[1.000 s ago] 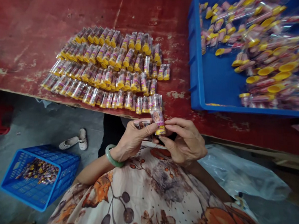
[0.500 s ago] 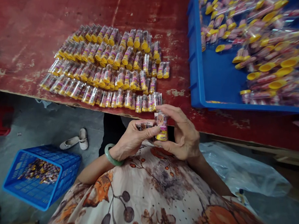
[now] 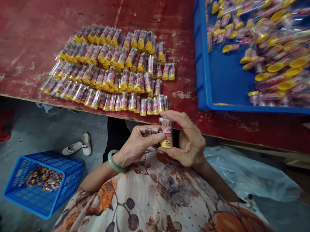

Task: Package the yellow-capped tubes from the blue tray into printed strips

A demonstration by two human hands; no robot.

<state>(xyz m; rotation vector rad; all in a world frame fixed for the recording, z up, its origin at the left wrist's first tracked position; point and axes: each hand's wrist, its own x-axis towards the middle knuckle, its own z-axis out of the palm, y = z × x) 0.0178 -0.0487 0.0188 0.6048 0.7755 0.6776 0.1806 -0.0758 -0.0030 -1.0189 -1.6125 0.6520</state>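
Observation:
Between the thumb and fingers of my right hand (image 3: 189,140) is a small clear tube (image 3: 166,131) with a yellow end at the bottom and a pink-and-purple printed label. My left hand (image 3: 135,144), wearing a green bangle (image 3: 115,161), is closed around printed labels (image 3: 148,131), which show between its thumb and fingers. How many labels it holds is hidden. My left thumb presses on the front of the tube. Just beyond my hands, rows of labelled tubes (image 3: 111,75) with yellow ends lie on the red table (image 3: 87,10).
At the right of the table stands a blue tray (image 3: 217,78) with many yellow-ended tubes (image 3: 284,67). On the floor at left are a blue crate (image 3: 71,175) with small items inside and white shoes (image 3: 86,144). Clear plastic sheeting (image 3: 246,173) lies at lower right.
My hands and the tube have shifted only very slightly, toward the left and down. Both hands keep their grip. The rows on the table look the same.

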